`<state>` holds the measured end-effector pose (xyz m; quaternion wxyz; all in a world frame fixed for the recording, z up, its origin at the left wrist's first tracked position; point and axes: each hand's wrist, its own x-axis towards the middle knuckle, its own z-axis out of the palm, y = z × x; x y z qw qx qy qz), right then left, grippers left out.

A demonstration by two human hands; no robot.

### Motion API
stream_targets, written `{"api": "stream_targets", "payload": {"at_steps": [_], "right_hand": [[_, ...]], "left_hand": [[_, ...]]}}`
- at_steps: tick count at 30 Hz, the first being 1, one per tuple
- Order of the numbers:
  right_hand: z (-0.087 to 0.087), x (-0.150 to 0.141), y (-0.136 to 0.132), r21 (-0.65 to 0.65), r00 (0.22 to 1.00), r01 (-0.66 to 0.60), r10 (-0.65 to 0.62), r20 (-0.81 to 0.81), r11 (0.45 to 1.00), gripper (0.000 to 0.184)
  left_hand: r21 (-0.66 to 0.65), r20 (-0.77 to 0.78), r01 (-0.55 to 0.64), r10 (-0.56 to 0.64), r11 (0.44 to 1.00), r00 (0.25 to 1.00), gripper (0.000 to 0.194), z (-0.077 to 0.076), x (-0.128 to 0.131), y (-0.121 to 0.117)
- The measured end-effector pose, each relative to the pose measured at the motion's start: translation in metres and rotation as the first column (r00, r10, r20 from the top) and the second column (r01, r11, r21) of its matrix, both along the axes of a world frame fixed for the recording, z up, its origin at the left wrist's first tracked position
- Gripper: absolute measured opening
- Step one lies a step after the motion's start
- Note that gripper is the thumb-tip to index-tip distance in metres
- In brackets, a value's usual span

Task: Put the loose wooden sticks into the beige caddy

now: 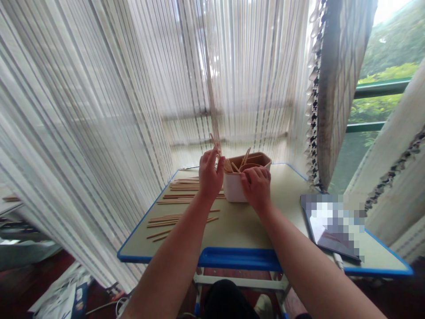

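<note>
A white utensil holder [234, 188] with a brown inside and dividers stands on the table, several chopsticks [246, 156] leaning in it. My left hand [211, 173] is at the holder's left side, closed around chopsticks [213, 140] whose tips rise above the fingers; how many it holds I cannot tell. At the front right of the holder, my right hand [257, 184] grips the rim with its fingers curled over the edge. Left of the holder, more wooden chopsticks [181, 187] lie in loose rows, partly hidden behind my left forearm.
The cream table [245, 230] has a blue edge and a blue front groove. On its right lies a tablet [327, 230] with a blurred screen and a white cable plug [338, 261]. Striped curtains [232, 88] hang close behind the table.
</note>
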<state>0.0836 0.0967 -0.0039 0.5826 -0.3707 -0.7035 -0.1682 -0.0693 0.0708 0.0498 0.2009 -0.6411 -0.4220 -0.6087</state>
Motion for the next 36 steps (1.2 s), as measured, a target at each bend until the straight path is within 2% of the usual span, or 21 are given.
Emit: {"api": "stream_targets", "payload": {"at_steps": [4,9,14,19,23,26,30,36], "right_hand": [[0.0006,0.0000,-0.0002,-0.009,1.000,-0.005,0.005,-0.003,1.000,0.013],[0.0005,-0.0004,0.0006,-0.004,1.000,-0.008,0.008,-0.009,1.000,0.013],[0.0004,-0.0009,0.0011,-0.013,1.000,-0.012,0.012,-0.018,1.000,0.014],[0.0012,-0.0003,-0.0001,-0.031,1.000,-0.021,0.020,-0.023,0.999,0.014],[0.0012,0.0000,-0.0003,-0.033,0.999,-0.042,0.041,-0.028,0.999,0.014],[0.0013,0.0002,-0.0004,-0.023,0.999,-0.043,0.042,-0.034,0.999,0.013],[0.0018,0.0004,-0.0010,-0.043,0.999,-0.030,0.029,-0.031,0.999,0.014],[0.0020,0.0002,-0.0010,-0.041,0.999,-0.035,0.034,-0.033,0.999,0.014]], "left_hand": [[0.068,0.055,-0.016,0.012,0.998,0.998,0.055,-0.0002,0.0031,-0.0039],[0.062,0.106,0.001,-0.007,0.998,0.994,0.064,-0.0006,0.0070,-0.0064],[0.049,0.059,0.007,-0.010,0.999,0.998,0.058,-0.0023,0.0080,-0.0067],[0.030,-0.011,0.024,-0.023,0.999,1.000,0.041,-0.0035,0.0082,-0.0079],[0.041,-0.028,-0.009,0.010,0.999,1.000,0.041,-0.0039,0.0074,-0.0068],[0.071,-0.105,-0.034,0.041,0.997,0.994,0.041,-0.0041,0.0067,-0.0043],[0.054,-0.215,-0.058,0.068,0.997,0.974,0.028,-0.0047,0.0068,-0.0021],[0.069,-0.199,-0.049,0.061,0.996,0.978,0.028,-0.0043,0.0078,-0.0028]]}}
